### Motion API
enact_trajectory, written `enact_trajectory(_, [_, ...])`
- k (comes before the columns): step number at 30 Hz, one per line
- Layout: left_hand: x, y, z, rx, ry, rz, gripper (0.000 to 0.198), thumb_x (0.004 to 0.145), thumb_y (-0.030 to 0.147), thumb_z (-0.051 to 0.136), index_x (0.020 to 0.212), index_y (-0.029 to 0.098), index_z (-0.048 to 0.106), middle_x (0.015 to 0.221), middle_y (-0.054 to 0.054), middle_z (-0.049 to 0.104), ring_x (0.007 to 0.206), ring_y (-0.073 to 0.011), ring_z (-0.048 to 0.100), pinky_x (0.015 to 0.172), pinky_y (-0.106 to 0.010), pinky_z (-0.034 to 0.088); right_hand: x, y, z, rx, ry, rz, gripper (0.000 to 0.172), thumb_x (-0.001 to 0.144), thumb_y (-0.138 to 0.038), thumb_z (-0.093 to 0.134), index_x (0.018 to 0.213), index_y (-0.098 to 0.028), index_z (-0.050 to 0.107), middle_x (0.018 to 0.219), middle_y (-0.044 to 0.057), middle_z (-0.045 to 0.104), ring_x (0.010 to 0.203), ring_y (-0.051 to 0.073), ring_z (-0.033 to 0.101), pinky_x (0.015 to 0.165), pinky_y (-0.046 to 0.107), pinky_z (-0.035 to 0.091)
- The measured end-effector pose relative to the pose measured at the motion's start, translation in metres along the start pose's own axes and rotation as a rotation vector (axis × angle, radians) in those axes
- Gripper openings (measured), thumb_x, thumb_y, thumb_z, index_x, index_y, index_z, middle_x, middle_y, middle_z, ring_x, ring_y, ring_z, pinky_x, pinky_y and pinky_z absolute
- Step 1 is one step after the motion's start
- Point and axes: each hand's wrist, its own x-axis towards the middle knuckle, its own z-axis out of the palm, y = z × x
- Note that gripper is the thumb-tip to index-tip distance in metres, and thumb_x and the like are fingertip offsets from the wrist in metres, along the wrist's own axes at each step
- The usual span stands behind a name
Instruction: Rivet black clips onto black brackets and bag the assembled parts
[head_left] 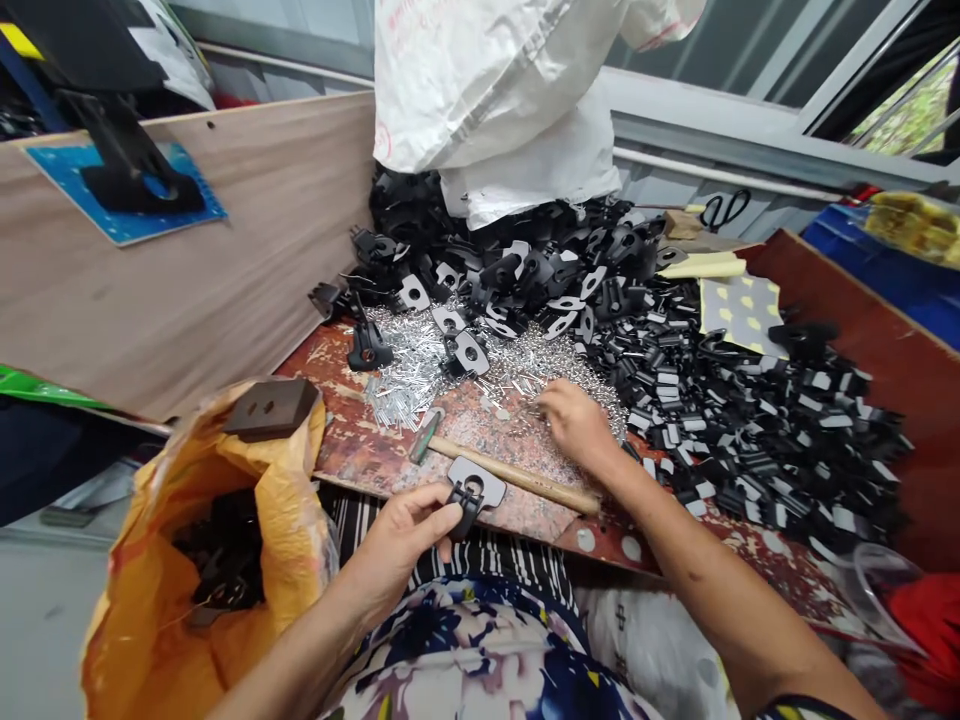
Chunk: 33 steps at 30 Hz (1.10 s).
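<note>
My left hand [409,522] pinches a black plastic clip with a grey oval pad and a round hole [480,487], at the table's front edge. My right hand [579,425] is over a heap of tiny shiny metal pieces [529,365]; its fingers are pressed together, and anything between them is hidden. Between my hands lies a hammer [517,473] with a wooden handle, its head toward the left. Thin silver pins [409,375] are spread left of the shiny heap. Behind them, similar black clips with grey pads [471,352] are piled up.
Small black parts [720,400] cover the table's right side. A white sack [495,90] rises behind the pile. An orange bag [292,520] holding dark parts stands at left, a brown block [270,408] on its rim. A wooden board [247,200] walls the left side.
</note>
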Motion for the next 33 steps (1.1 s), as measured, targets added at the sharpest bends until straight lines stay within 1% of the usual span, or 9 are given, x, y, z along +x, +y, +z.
enact_trajectory(3, [-0.002, 0.0, 0.0, 0.013, 0.006, -0.015, 0.033, 0.081, 0.047, 0.078, 0.078, 0.016, 0.07, 0.077, 0.001, 0.058, 0.057, -0.0092, 0.051, 0.059, -0.024, 0.038, -0.003, 0.026, -0.01, -0.05, 0.116, 0.148, 0.024, 0.093, -0.008, 0.053, 0.098, -0.019, 0.074, 0.095, 0.007, 0.071, 0.089, 0.02, 0.064, 0.081, 0.034, 0.05])
enact_trajectory(6, [0.0, 0.001, 0.003, 0.013, 0.024, -0.006, 0.033, 0.081, 0.047, 0.077, 0.075, 0.017, 0.068, 0.075, 0.002, 0.058, 0.057, -0.0102, 0.054, 0.063, -0.026, 0.04, -0.005, 0.032, -0.019, -0.224, 0.029, 0.171, 0.024, 0.093, -0.009, 0.054, 0.099, -0.021, 0.075, 0.096, 0.007, 0.074, 0.091, 0.022, 0.062, 0.08, 0.036, 0.042])
enact_trajectory(11, [0.002, 0.003, 0.007, -0.02, 0.048, -0.041, 0.034, 0.077, 0.048, 0.08, 0.074, 0.017, 0.066, 0.074, 0.003, 0.058, 0.057, -0.0109, 0.054, 0.063, -0.025, 0.041, -0.014, 0.011, -0.026, -0.299, 0.011, 0.132, 0.019, 0.096, -0.017, 0.057, 0.1, -0.023, 0.074, 0.098, 0.006, 0.072, 0.094, 0.024, 0.057, 0.081, 0.037, 0.035])
enact_trajectory(16, [0.003, 0.002, 0.006, -0.024, 0.06, -0.063, 0.034, 0.076, 0.047, 0.082, 0.074, 0.017, 0.067, 0.073, 0.003, 0.059, 0.059, -0.0112, 0.056, 0.064, -0.025, 0.041, -0.026, -0.01, -0.03, -0.249, -0.14, 0.059, 0.013, 0.097, -0.021, 0.06, 0.092, -0.024, 0.072, 0.089, 0.003, 0.067, 0.092, 0.022, 0.055, 0.083, 0.036, 0.034])
enact_trajectory(22, [0.002, 0.004, 0.007, -0.016, 0.058, -0.056, 0.032, 0.078, 0.046, 0.081, 0.075, 0.017, 0.067, 0.074, 0.003, 0.057, 0.059, -0.0109, 0.056, 0.065, -0.025, 0.041, -0.026, -0.021, -0.024, -0.296, -0.065, 0.089, 0.011, 0.095, -0.021, 0.061, 0.093, -0.021, 0.072, 0.089, 0.006, 0.065, 0.091, 0.023, 0.051, 0.08, 0.038, 0.033])
enact_trajectory(25, [0.002, 0.003, 0.007, -0.011, 0.061, -0.052, 0.032, 0.077, 0.046, 0.081, 0.074, 0.018, 0.066, 0.073, 0.003, 0.056, 0.059, -0.0115, 0.055, 0.064, -0.025, 0.041, -0.024, -0.016, -0.019, -0.309, -0.065, 0.079, 0.016, 0.092, -0.016, 0.061, 0.101, -0.023, 0.073, 0.1, 0.007, 0.067, 0.096, 0.025, 0.051, 0.081, 0.039, 0.033])
enact_trajectory(29, [0.002, 0.0, 0.006, 0.035, 0.066, -0.038, 0.033, 0.078, 0.047, 0.079, 0.073, 0.018, 0.065, 0.073, 0.003, 0.056, 0.059, -0.0123, 0.055, 0.065, -0.027, 0.041, -0.025, -0.009, -0.017, -0.166, -0.114, -0.021, 0.018, 0.091, -0.011, 0.059, 0.095, -0.023, 0.072, 0.112, 0.006, 0.07, 0.108, 0.027, 0.055, 0.09, 0.043, 0.037])
enact_trajectory(31, [0.002, 0.003, 0.006, 0.125, 0.063, 0.017, 0.031, 0.082, 0.047, 0.075, 0.074, 0.019, 0.065, 0.073, 0.002, 0.056, 0.059, -0.0132, 0.054, 0.064, -0.028, 0.041, -0.027, -0.015, -0.022, 0.006, -0.096, 0.019, 0.019, 0.091, -0.008, 0.055, 0.095, -0.021, 0.068, 0.105, 0.006, 0.072, 0.102, 0.023, 0.061, 0.09, 0.041, 0.042])
enact_trajectory(33, [0.002, 0.008, 0.007, 0.323, 0.059, 0.145, 0.027, 0.085, 0.044, 0.073, 0.074, 0.021, 0.066, 0.075, 0.0, 0.058, 0.064, -0.0161, 0.054, 0.064, -0.03, 0.04, -0.029, -0.033, -0.031, 0.182, -0.148, 0.088, 0.021, 0.09, -0.006, 0.051, 0.095, -0.021, 0.066, 0.094, 0.002, 0.071, 0.088, 0.017, 0.064, 0.081, 0.034, 0.047])
